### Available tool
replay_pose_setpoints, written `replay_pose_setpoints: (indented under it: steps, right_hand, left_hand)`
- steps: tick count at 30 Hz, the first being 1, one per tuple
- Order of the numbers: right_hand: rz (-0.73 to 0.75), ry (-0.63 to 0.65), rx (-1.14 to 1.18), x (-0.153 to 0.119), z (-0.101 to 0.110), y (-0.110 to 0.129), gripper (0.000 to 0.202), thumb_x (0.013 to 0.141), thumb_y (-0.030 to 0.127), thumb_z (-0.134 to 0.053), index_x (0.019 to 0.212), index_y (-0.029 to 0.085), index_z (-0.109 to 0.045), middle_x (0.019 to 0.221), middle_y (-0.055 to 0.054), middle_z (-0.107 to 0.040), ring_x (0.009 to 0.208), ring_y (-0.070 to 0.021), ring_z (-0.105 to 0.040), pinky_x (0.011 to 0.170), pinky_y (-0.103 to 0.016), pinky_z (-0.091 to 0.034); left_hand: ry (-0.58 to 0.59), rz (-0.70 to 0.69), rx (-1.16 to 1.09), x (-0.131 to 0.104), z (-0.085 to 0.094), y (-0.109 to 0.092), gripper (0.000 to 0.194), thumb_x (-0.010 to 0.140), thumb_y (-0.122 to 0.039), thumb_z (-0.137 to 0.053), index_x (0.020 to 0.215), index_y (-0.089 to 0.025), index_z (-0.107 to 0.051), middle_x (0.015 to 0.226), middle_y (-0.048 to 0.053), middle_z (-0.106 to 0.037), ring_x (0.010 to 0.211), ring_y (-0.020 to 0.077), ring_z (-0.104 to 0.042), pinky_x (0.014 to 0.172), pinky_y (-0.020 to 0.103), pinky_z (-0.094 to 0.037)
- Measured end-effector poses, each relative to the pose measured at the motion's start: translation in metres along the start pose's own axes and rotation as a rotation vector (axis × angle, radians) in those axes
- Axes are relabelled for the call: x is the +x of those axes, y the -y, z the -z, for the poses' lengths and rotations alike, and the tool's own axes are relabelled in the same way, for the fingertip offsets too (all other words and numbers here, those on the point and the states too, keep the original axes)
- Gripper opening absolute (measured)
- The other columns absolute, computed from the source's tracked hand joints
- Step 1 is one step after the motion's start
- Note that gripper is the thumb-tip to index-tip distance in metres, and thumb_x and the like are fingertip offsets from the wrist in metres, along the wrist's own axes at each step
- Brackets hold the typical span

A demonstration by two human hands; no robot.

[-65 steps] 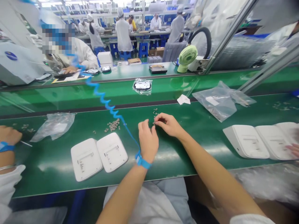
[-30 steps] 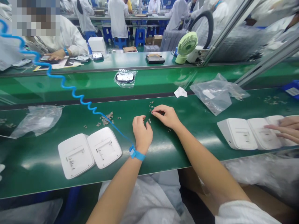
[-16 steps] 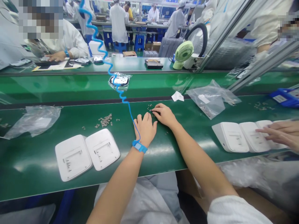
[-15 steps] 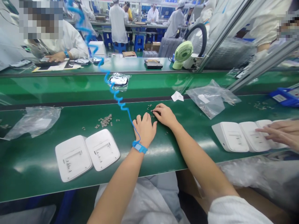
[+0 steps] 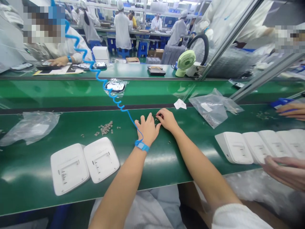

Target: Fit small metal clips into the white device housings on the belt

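My left hand (image 5: pixel 148 129) lies on the green bench with its fingers spread, a blue wrist strap (image 5: pixel 142 145) around the wrist and a coiled blue cord running up from it. Close beside it, my right hand (image 5: pixel 168 119) has thumb and forefinger pinched at a tiny metal piece (image 5: pixel 156 115); the fingers partly cover it. A few similar pieces lie between the two hands. Left of them is a small heap of metal pieces (image 5: pixel 106 128). In front of that heap, two white plastic housings (image 5: pixel 71 183) (image 5: pixel 102 173) lie side by side, recessed faces up.
Clear plastic bags lie at left (image 5: pixel 30 127) and right (image 5: pixel 209 108). At right, a co-worker's hands reach near a row of white housings (image 5: pixel 234 148) and a blue bin (image 5: pixel 281 102). A green fan (image 5: pixel 186 59) stands on the raised ledge behind.
My view has shifted slightly. The co-worker's hand has come off the housings; one hand is now by the blue bin, another in front of the row. My hands stay nearly in place.
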State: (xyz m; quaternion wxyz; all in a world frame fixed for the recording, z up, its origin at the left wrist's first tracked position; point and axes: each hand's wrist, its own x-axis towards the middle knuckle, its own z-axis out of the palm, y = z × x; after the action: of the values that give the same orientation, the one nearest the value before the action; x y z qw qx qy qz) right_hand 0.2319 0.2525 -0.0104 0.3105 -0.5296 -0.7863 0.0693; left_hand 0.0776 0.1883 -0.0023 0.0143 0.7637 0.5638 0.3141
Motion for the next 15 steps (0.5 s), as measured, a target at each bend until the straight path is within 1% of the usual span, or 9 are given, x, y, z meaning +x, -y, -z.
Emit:
replay_pose_setpoints:
  steps: [2, 4, 7, 9, 12, 13, 15]
  right_hand:
    - [-0.011, 0.007, -0.009, -0.002, 0.001, -0.002, 0.009, 0.088, 0.016, -0.055, 0.083, 0.020, -0.062, 0.089, -0.009, -0.064, 0.087, -0.0237, -0.060, 0.080, -0.037, -0.048]
    - [-0.016, 0.020, -0.016, -0.003, 0.001, -0.003, 0.010, 0.087, 0.015, -0.053, 0.083, 0.021, -0.060, 0.089, -0.009, -0.064, 0.086, -0.0239, -0.059, 0.078, -0.036, -0.048]
    - [-0.009, 0.036, -0.014, -0.006, 0.003, -0.002, 0.012, 0.088, 0.014, -0.051, 0.090, 0.021, -0.060, 0.091, -0.008, -0.064, 0.087, -0.0232, -0.059, 0.079, -0.035, -0.048]
    - [0.000, 0.034, -0.003, -0.009, 0.005, -0.001, 0.016, 0.090, 0.015, -0.050, 0.100, 0.020, -0.061, 0.094, -0.008, -0.064, 0.088, -0.0225, -0.060, 0.082, -0.035, -0.048]
    - [0.014, 0.024, 0.019, -0.015, 0.009, -0.001, 0.025, 0.091, 0.017, -0.049, 0.113, 0.018, -0.060, 0.094, -0.009, -0.064, 0.089, -0.0227, -0.060, 0.085, -0.036, -0.049]
    - [0.020, 0.024, 0.025, -0.017, 0.010, -0.001, 0.026, 0.090, 0.018, -0.050, 0.114, 0.017, -0.060, 0.094, -0.009, -0.064, 0.089, -0.0231, -0.061, 0.084, -0.036, -0.050]
    - [0.037, 0.037, 0.040, -0.018, 0.011, -0.002, 0.026, 0.087, 0.018, -0.052, 0.111, 0.017, -0.063, 0.093, -0.010, -0.064, 0.087, -0.0237, -0.061, 0.082, -0.037, -0.051]
  left_hand:
    - [0.004, -0.004, -0.017, 0.000, -0.001, 0.000, 0.033, 0.090, -0.039, -0.061, 0.119, -0.024, -0.066, 0.139, 0.013, -0.060, 0.121, 0.0394, -0.046, 0.100, 0.063, -0.033]
    - [0.006, 0.006, -0.031, 0.000, 0.001, 0.001, 0.028, 0.092, -0.036, -0.059, 0.115, -0.023, -0.066, 0.134, 0.013, -0.063, 0.119, 0.0387, -0.047, 0.098, 0.063, -0.033]
    - [0.016, 0.020, -0.053, 0.000, 0.004, 0.005, 0.022, 0.093, -0.029, -0.054, 0.111, -0.023, -0.067, 0.128, 0.013, -0.066, 0.116, 0.0367, -0.049, 0.096, 0.062, -0.034]
    - [0.021, 0.022, -0.066, 0.001, 0.006, 0.006, 0.025, 0.092, -0.024, -0.054, 0.114, -0.024, -0.066, 0.130, 0.012, -0.065, 0.115, 0.0356, -0.050, 0.095, 0.060, -0.035]
    - [0.013, 0.021, -0.072, 0.002, 0.011, 0.001, 0.038, 0.090, -0.020, -0.055, 0.127, -0.024, -0.061, 0.141, 0.012, -0.058, 0.122, 0.0356, -0.048, 0.095, 0.058, -0.037]
    - [0.010, 0.018, -0.072, 0.001, 0.015, -0.003, 0.039, 0.090, -0.019, -0.055, 0.129, -0.023, -0.059, 0.143, 0.013, -0.057, 0.124, 0.0353, -0.047, 0.096, 0.057, -0.037]
    - [0.011, 0.001, -0.070, -0.007, 0.028, -0.014, 0.037, 0.091, -0.020, -0.054, 0.128, -0.023, -0.059, 0.140, 0.012, -0.058, 0.124, 0.0333, -0.049, 0.096, 0.053, -0.039]
